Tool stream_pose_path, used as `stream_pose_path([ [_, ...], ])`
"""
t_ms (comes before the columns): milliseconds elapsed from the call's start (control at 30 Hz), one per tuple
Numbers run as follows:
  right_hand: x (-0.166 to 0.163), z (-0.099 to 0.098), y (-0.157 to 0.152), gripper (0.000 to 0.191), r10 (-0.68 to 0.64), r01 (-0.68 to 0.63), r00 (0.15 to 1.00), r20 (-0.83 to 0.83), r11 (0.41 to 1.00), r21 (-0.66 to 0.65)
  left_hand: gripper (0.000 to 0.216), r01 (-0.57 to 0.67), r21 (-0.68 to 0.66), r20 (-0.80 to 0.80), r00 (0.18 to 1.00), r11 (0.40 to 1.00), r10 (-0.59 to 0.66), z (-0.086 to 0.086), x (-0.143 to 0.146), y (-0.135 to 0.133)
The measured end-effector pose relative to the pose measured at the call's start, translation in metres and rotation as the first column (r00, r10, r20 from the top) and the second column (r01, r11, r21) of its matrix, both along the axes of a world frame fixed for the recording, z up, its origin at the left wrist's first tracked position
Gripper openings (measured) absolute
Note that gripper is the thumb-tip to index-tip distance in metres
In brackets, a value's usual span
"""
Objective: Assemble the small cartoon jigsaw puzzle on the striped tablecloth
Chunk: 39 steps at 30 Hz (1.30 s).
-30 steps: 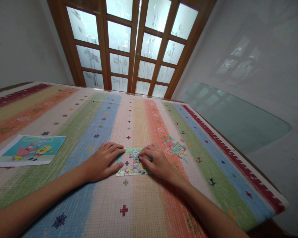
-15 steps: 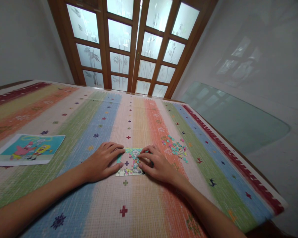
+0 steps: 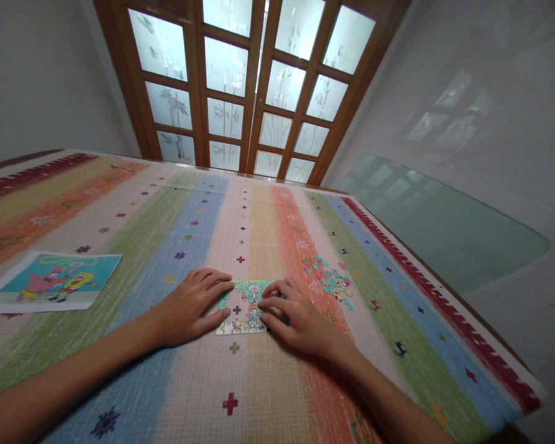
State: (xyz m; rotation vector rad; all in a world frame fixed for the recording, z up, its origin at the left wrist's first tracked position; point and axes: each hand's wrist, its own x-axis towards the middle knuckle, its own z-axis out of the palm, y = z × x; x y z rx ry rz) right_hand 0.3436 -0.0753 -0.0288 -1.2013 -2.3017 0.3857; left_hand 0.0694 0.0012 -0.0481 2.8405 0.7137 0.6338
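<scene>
A partly assembled jigsaw puzzle (image 3: 254,290) lies flat on the striped tablecloth. Its frame and a column with a pale cartoon figure are filled, and cloth shows through a gap left of that figure. My left hand (image 3: 192,306) rests at the puzzle's left side, fingers and thumb apart, tips touching its edge. Over the right part of the puzzle is my right hand (image 3: 296,314), thumb and fingers curled close together at the figure. Whatever is between those fingertips is too small to make out, and the hand hides the puzzle's right side.
Loose puzzle pieces (image 3: 330,280) lie scattered beyond my right hand. A printed cartoon picture (image 3: 58,280) lies on the left of the striped tablecloth (image 3: 198,382). Behind the table stand wooden doors (image 3: 252,92) with frosted panes; a glass panel (image 3: 444,216) is along the right wall.
My right fingertips have shifted slightly over the puzzle's figure. The left hand keeps its place at the edge. The whole view has moved a little.
</scene>
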Motion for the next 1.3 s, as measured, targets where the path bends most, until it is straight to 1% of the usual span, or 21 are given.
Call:
stream_pose_path([
  [100,0.001,-0.001,0.000,0.026,0.014,-0.014,1.000,0.010,1.000,0.012,0.036,-0.004,0.001,0.015,1.000,1.000,0.004,0.000,0.000,0.000],
  [167,0.001,-0.002,-0.001,0.028,0.018,-0.019,1.000,0.007,1.000,0.016,0.036,-0.001,0.008,0.022,1.000,1.000,0.001,0.000,0.000,0.000],
  [333,-0.001,-0.002,-0.002,0.017,-0.002,0.002,1.000,-0.018,1.000,-0.014,0.035,0.007,0.020,0.030,1.000,1.000,-0.008,-0.001,0.000,0.000],
  [567,-0.003,-0.004,-0.003,0.013,-0.033,0.033,0.999,-0.020,0.999,-0.024,0.035,0.002,0.015,0.025,1.000,1.000,-0.002,-0.002,0.000,0.000],
  [767,-0.004,-0.007,-0.003,0.013,-0.054,0.054,0.998,-0.022,0.999,-0.006,0.035,0.005,0.022,0.036,0.999,1.000,-0.006,-0.003,0.000,0.000],
  [967,-0.011,-0.007,-0.005,0.006,-0.119,0.120,0.992,-0.046,0.992,0.025,0.035,0.003,0.009,0.034,0.999,1.000,-0.004,-0.002,0.000,0.000],
  [1100,-0.013,-0.008,-0.005,0.006,-0.129,0.132,0.990,-0.061,0.990,0.044,0.036,-0.004,0.001,0.028,1.000,1.000,0.004,0.000,0.000,0.000],
  [1200,-0.013,-0.011,-0.004,0.006,-0.131,0.139,0.987,-0.095,0.987,0.082,0.035,-0.007,-0.005,0.026,1.000,1.000,0.007,0.000,0.001,0.000],
  [1300,-0.015,-0.013,-0.003,0.009,-0.131,0.143,0.985,-0.112,0.984,0.104,0.034,-0.005,-0.002,0.017,1.000,1.000,0.005,0.000,0.000,0.000],
])
